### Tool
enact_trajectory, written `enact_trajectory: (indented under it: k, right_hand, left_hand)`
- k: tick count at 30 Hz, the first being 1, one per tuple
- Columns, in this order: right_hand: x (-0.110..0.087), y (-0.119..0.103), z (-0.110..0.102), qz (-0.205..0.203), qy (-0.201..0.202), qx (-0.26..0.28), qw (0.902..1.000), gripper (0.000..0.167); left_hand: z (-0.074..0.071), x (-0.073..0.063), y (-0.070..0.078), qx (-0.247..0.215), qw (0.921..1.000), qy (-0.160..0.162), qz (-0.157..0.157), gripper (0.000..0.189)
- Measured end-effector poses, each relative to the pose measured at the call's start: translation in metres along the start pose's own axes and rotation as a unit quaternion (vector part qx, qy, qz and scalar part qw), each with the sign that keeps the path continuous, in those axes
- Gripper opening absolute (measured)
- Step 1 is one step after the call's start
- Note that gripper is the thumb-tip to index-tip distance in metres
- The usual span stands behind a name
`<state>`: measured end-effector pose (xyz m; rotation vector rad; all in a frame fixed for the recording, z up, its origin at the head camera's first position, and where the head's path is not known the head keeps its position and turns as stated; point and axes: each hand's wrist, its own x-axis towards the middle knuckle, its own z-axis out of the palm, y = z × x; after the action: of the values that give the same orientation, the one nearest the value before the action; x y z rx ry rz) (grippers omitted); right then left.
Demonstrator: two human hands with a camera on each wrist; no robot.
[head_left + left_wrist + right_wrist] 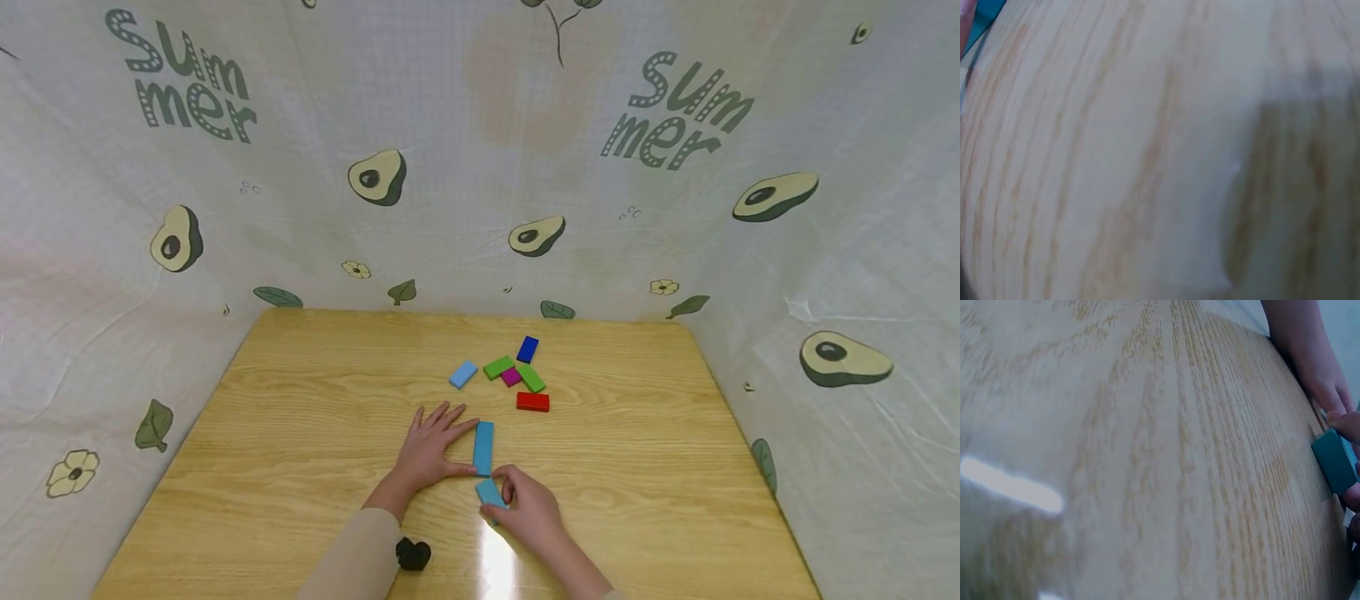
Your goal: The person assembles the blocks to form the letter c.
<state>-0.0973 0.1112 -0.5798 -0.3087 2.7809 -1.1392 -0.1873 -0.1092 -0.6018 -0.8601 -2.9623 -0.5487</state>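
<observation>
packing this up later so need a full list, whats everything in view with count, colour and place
Table: 1, light wood, lower middle of the head view
Cloth: at least 1, printed white, behind and beside the table
Green blocks: 2, green, toward the table's back
Middle block: 1, magenta, between the green blocks
Left block: 1, light blue, left of the green blocks
Back block: 1, dark blue, farthest back
Front block: 1, red, in front of the green blocks
Strip: 1, blue, nearer than the red block; single or joined, unclear
Held block: 1, blue, at the strip's near end
Unclear object: 1, black, low, left of centre
Left hand: 1, at the strip
Right hand: 1, pinching the held block
Sleeve: 1 clear, beige, left forearm
</observation>
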Motion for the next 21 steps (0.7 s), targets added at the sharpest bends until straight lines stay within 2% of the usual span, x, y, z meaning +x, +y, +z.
enact_trajectory:
  k: [21]
  right_hand:
    - [0.0009,-0.0011,0.0031,0.001,0.015,-0.013,0.9998,0.046]
  left_hand:
    - [-0.0010,-0.0003,0.0023,0.003,1.0000,0.000,-0.002,0.085]
